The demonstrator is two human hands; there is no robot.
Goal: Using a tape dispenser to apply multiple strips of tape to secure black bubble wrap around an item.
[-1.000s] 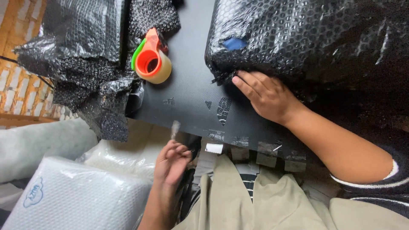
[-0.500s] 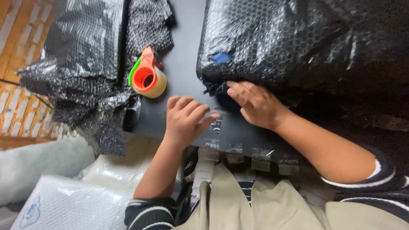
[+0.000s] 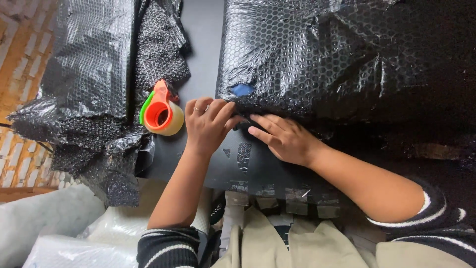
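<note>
At the middle of the bench, a large parcel wrapped in black bubble film fills the far right half. Left hand lies flat, fingers pressed on the lower left edge of the wrap, just below a small tear showing blue. Right hand lies beside it, fingers spread flat against the same edge; neither hand grips anything. Judgement: wrap is soft, slick, easily torn; parcel looks bulky, likely heavy; best held under the bottom edge, not by the film. Orange tape dispenser stands just left of the left hand. Loose black bubble film hangs over the left edge. Bench top is dark, matte, with tape strips along the near edge. Brick floor beyond; white bubble-wrapped packs lower left.
</note>
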